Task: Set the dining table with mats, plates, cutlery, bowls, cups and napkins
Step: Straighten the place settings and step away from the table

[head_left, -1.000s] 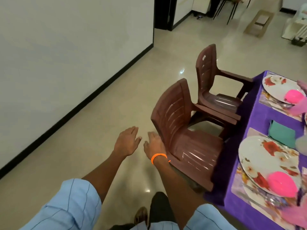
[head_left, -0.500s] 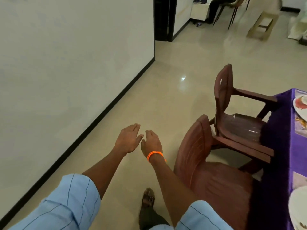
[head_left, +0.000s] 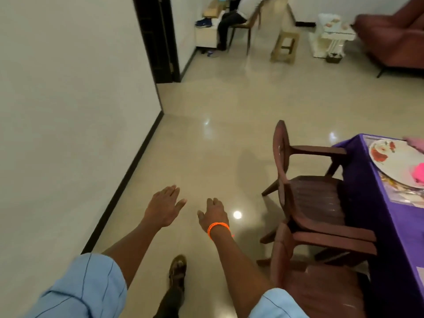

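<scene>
1. The dining table (head_left: pixel 367 180), draped in a purple cloth, sat at the right edge of the view, only its near corner and left side showing.
2. On it lay a white floral plate (head_left: pixel 394 164) resting on a patterned mat (head_left: pixel 400 198), with a pink bowl (head_left: pixel 418 174) on the plate's right part, cut off by the frame edge. A blurred pink thing (head_left: pixel 415 141) lay just beyond the plate; I could not tell what it was.
3. Two dark brown plastic chairs stood along the table's left side: the far chair (head_left: pixel 307 191) with its arms reaching under the cloth edge, the near chair (head_left: pixel 321 288) just beside it, toward the camera.
4. Both hands hung over bare floor, well apart from the table and holding nothing. The left hand (head_left: pixel 164 206) had its fingers straight and loosely spread, palm down. The right hand (head_left: pixel 213 213), with an orange band (head_left: pixel 218 227) at the wrist, had its fingers relaxed and pointing forward.
5. Light blue sleeves covered the upper arms, and a sandalled foot (head_left: pixel 177 270) stood on the glossy beige floor (head_left: pixel 229 134) between them.
6. A white wall (head_left: pixel 68 111) with a black skirting ran along the left.
7. Far off, a seated person (head_left: pixel 229 19), a small stool (head_left: pixel 284 45) and a reddish sofa (head_left: pixel 394 35) were visible.
</scene>
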